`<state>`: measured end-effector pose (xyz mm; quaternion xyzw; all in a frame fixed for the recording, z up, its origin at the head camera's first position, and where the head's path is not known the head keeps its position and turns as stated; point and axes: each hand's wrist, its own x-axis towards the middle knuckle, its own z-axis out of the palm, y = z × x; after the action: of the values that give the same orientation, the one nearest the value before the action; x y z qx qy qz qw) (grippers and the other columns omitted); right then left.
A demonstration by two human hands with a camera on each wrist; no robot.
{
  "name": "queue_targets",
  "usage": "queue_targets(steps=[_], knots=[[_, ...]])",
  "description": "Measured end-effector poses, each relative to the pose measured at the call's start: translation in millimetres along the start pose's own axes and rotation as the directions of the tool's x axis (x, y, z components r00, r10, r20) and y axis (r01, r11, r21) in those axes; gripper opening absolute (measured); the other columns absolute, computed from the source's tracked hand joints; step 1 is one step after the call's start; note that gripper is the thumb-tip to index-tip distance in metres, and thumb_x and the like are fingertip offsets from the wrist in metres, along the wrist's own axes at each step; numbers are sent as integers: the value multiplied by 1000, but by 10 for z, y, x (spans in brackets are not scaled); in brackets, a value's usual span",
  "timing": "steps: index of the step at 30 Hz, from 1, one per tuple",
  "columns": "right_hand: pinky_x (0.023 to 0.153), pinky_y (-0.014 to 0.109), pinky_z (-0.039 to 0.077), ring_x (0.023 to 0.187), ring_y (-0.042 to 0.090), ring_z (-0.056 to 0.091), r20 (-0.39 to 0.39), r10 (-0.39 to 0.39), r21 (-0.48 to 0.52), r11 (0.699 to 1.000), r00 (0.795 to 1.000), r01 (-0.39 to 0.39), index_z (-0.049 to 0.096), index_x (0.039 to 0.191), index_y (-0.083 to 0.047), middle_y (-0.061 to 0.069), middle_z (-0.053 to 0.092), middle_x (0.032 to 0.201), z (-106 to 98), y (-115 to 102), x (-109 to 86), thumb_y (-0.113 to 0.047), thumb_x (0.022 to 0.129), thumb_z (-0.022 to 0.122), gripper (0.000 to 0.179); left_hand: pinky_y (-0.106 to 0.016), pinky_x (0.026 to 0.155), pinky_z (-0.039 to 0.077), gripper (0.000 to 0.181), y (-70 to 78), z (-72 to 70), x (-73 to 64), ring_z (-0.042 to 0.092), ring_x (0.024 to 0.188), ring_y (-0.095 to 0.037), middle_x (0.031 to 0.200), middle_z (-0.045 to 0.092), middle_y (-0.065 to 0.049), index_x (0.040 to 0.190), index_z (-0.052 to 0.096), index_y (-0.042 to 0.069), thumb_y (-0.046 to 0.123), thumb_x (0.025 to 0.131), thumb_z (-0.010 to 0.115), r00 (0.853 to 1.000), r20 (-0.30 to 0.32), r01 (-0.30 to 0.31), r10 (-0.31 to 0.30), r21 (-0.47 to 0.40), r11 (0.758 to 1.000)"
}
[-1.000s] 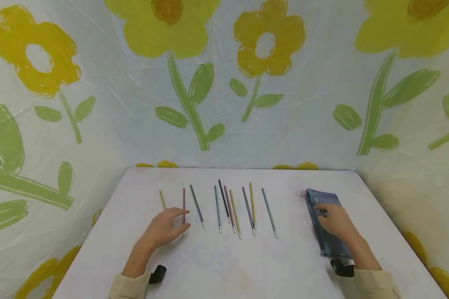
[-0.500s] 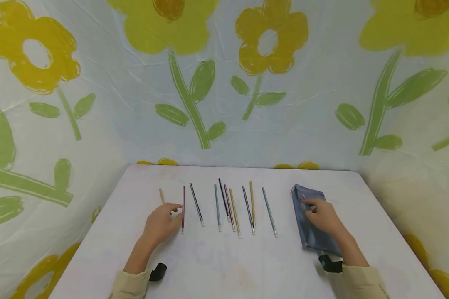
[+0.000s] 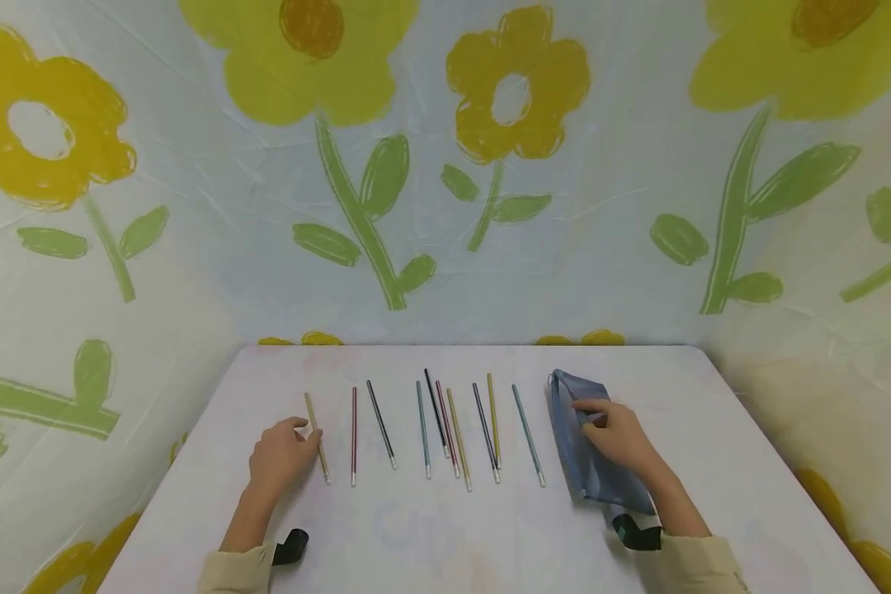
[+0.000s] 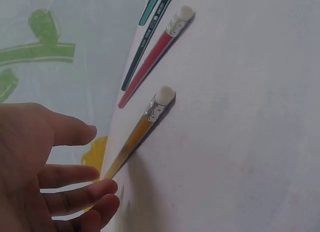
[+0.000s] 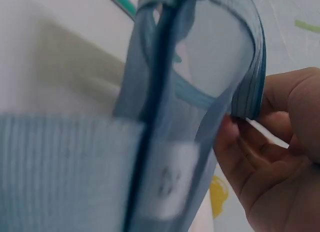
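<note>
My left hand [image 3: 278, 454] is beside the leftmost yellow pencil [image 3: 321, 452], thumb and fingers apart over its middle. In the left wrist view that pencil [image 4: 134, 134] lies on the table, white eraser towards the camera, with the loosely bent fingertips [image 4: 107, 204] near its far end. A red pencil [image 3: 354, 437] lies just to its right. On the other side, my right hand [image 3: 619, 433] grips a blue zippered pencil pouch [image 3: 567, 437] by its edge. The right wrist view shows the pouch [image 5: 70, 167] gaping, a see-through panel and white label inside, thumb and fingers pinching its rim.
Several more pencils lie spread across the white table [image 3: 445, 536], among them a black pencil [image 3: 382, 425] and a teal pencil [image 3: 528, 435] close to the pouch. A flower-printed cloth [image 3: 586, 272] hangs behind and around the table.
My left hand has moved left, from the red pencil to the yellow one. My right hand has carried the pouch left, towards the pencils, and it gapes wider. The head view has shifted slightly.
</note>
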<state>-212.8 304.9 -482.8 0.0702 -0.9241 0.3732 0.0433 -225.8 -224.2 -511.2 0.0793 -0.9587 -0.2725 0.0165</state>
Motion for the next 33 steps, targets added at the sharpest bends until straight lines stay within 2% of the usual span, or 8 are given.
queue_targets(steps=[8,13,15,19,22,25,30,33], knots=[[64,30,49,93,33,61,4,26,155,988,1000,-26,59,128,5,27,56,126,149,43,23,7,89,55,39,-40,55,49,55,-11,-12,30,61,70,-23,88,68,-11,128,57,-3,33,88,66,999,38,30,-29,-39,999],[93,52,44,126,45,43,13,52,182,982,999,-53,51,135,6,29,46,138,205,58,22,7,94,44,41,-46,63,51,57,-3,38,95,64,81,-29,96,68,-15,129,55,-4,34,88,66,998,46,33,-31,-46,998],[96,57,40,130,46,37,18,66,162,985,998,-68,49,137,4,29,43,141,221,55,15,5,96,39,42,-48,65,51,57,-5,65,112,64,84,-31,99,68,-16,128,56,-3,35,88,67,998,51,31,-29,-42,999],[73,43,50,103,40,57,15,39,66,997,999,-39,54,134,2,28,55,122,257,36,7,4,95,44,40,-49,67,51,54,-17,86,106,64,87,-33,108,66,-20,127,58,-2,35,88,66,998,54,37,-36,-29,999],[57,33,47,79,27,60,5,-13,-21,1000,1000,13,60,125,4,20,60,100,283,5,4,5,90,54,35,-50,67,51,53,-24,86,94,64,88,-34,118,63,-24,127,58,-2,34,89,65,998,58,42,-40,-21,999],[55,32,45,71,21,57,2,-35,-134,990,999,35,63,119,4,14,60,90,314,-65,-3,4,86,61,33,-47,65,51,53,-38,99,96,62,81,-29,112,65,-22,128,58,-2,34,89,64,997,65,46,-44,-24,999],[51,38,42,65,26,49,39,105,-344,935,994,-85,61,125,-1,28,55,105,328,-281,-55,-2,82,65,44,-46,64,51,52,-48,128,117,63,80,-30,108,67,-20,128,58,-1,34,90,63,998,55,28,-27,-25,999],[57,49,47,75,37,55,38,147,-371,920,988,-123,59,126,3,33,54,111,346,-330,-68,6,77,61,49,-48,66,52,52,-49,132,116,64,86,-33,116,64,-23,128,58,-1,35,90,62,999,50,16,-16,-16,1000]])
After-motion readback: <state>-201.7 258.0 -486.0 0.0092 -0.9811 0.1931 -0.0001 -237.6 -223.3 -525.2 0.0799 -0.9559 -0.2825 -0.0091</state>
